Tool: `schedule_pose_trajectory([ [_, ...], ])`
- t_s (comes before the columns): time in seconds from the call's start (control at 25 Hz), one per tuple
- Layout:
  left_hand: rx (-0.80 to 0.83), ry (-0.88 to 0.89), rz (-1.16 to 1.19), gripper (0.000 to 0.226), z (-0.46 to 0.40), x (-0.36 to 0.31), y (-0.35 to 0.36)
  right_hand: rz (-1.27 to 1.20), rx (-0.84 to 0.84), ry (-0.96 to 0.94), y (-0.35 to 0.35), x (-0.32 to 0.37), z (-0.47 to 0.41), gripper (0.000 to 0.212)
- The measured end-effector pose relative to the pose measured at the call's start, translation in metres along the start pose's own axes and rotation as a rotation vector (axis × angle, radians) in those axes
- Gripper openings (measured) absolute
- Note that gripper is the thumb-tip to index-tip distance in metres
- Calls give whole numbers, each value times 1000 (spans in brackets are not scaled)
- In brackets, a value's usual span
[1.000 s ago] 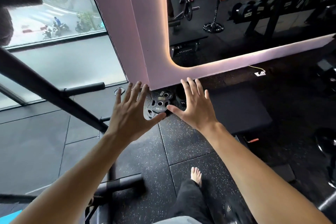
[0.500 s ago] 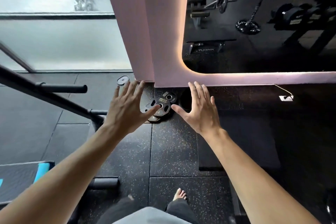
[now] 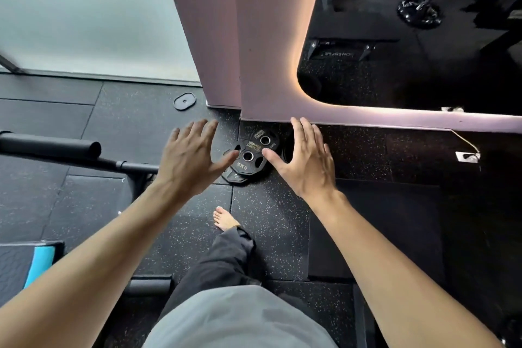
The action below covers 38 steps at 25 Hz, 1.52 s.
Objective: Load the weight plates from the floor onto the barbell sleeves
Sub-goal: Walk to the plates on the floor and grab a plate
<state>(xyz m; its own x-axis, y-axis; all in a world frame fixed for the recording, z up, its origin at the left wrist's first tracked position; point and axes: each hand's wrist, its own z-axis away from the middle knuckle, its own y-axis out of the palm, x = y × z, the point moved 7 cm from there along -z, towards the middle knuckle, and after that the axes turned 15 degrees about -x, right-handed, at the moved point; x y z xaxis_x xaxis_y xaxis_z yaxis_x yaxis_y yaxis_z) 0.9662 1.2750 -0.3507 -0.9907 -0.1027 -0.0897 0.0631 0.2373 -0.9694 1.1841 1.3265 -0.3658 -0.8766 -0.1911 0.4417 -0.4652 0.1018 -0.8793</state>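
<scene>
Head view: the weight plates (image 3: 248, 159) are stacked flat on the floor (image 3: 265, 220) against the pink wall base (image 3: 353, 117) — the top one marked 5KG. The left hand (image 3: 187, 159) and right hand (image 3: 303, 158) are held spread above them, fingers straight, nothing grasped.

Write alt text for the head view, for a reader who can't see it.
Both open hands, left hand and right hand, reach down toward a pile of black weight plates lying on the rubber floor against a pink pillar, neither gripping yet. A black bar lies at left; a bare foot shows below.
</scene>
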Motion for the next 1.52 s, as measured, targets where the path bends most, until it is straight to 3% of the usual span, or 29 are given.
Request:
schedule_pose_trajectory([
  [0.32,205,25,8,93,-136,54,147,-7,48,191,142,-17,-137,91],
  [0.52,301,-32,-16,86,-167,85,289,-35,139,280,283,-53,-178,88],
  [0.76,470,-116,-23,80,-161,109,482,-7,296,339,466,-121,-190,88],
  [1.04,554,-231,9,71,-148,120,662,11,383,477,633,-212,-181,91],
  [1.32,545,-271,42,78,-136,124,791,50,377,587,753,-271,-159,93],
  [1.52,523,-331,64,98,-128,128,857,159,381,679,806,-305,-143,107],
])
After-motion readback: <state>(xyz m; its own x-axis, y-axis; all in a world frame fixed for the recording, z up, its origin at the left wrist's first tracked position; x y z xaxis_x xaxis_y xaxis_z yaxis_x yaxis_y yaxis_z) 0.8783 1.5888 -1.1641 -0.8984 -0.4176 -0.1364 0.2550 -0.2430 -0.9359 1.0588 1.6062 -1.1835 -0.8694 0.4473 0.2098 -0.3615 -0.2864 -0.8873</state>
